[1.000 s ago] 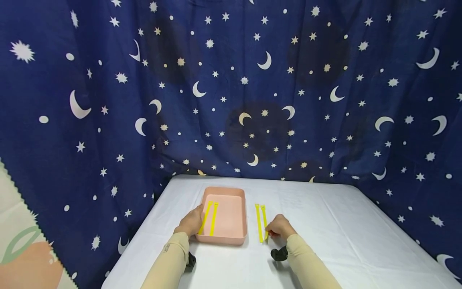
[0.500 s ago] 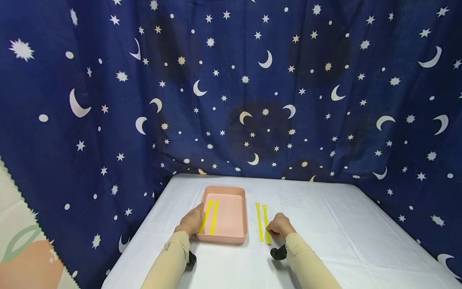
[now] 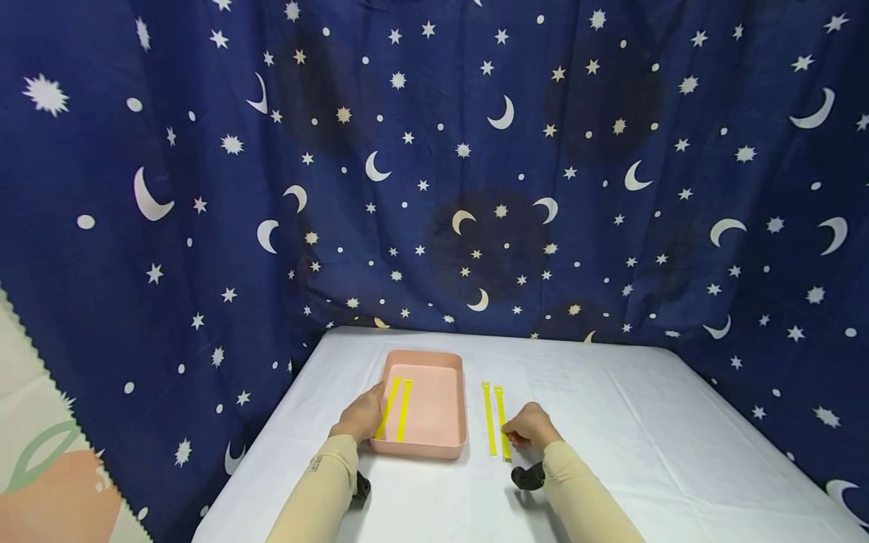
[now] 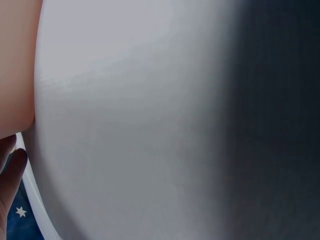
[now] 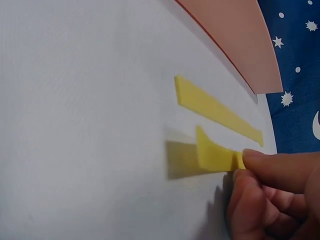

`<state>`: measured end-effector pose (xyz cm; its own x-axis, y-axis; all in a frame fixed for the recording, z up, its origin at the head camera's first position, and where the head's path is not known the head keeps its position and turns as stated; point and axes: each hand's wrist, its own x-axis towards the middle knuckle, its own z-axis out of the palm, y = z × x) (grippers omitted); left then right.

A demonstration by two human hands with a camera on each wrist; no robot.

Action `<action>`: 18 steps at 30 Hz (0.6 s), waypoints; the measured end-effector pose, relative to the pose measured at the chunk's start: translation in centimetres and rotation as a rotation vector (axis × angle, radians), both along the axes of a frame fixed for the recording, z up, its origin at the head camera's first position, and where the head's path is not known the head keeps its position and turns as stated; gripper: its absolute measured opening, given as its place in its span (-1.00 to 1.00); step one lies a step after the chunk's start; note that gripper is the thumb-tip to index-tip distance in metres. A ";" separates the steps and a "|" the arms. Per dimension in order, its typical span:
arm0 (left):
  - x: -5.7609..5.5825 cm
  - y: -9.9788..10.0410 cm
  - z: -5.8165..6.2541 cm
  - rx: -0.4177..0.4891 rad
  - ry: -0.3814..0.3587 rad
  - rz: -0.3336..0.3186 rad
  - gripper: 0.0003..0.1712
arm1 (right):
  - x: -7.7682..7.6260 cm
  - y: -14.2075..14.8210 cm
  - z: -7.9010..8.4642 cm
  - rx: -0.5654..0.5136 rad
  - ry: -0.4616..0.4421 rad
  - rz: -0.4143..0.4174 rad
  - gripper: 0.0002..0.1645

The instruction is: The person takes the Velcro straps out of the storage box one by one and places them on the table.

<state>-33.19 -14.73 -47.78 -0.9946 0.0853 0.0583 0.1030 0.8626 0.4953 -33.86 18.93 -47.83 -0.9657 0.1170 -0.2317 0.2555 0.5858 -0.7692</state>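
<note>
In the head view my left hand (image 3: pixel 363 413) holds the left side of a shallow pink tray (image 3: pixel 451 449). Two yellow slotted cable straps (image 3: pixel 403 411) lie side by side inside it. To the tray's right are two more straps on the white cloth. My right hand (image 3: pixel 531 426) pinches the right-hand strap (image 3: pixel 502 422) between thumb and finger. The right wrist view shows that strap's near end (image 5: pixel 212 155) bent up off the cloth, casting a shadow. The other strap (image 5: pixel 215 107) lies flat beside it. Only fingertips (image 4: pixel 15 170) of my left hand show in the left wrist view.
A white cloth (image 3: pixel 611 452) covers the table. Behind it hangs a dark blue curtain (image 3: pixel 407 188) with stars and moons. Black wrist-camera mounts (image 3: pixel 528 477) sit under both wrists. A patterned cloth (image 3: pixel 54 483) hangs at the far left.
The right-hand strap has swung from bent and slanted to nearly straight, its near end now further right, almost parallel to its neighbour. My left hand and the tray stay in place.
</note>
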 end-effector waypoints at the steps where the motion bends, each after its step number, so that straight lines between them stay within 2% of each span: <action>1: 0.0 0.0 0.0 0.000 -0.002 0.002 -0.46 | 0.0 0.0 0.0 -0.002 0.005 -0.003 -0.79; 9: -0.1 0.0 0.0 -0.018 -0.008 0.013 -0.46 | -0.1 -0.5 0.4 0.014 0.086 -0.005 -0.72; 13: -0.1 0.1 0.1 -0.012 -0.013 0.022 -0.45 | -0.1 -1.3 1.1 -0.055 0.130 0.006 -0.78; 18: 0.0 0.2 0.1 -0.007 -0.010 0.015 -0.45 | 0.0 -2.4 1.7 -0.123 0.137 0.011 -0.82</action>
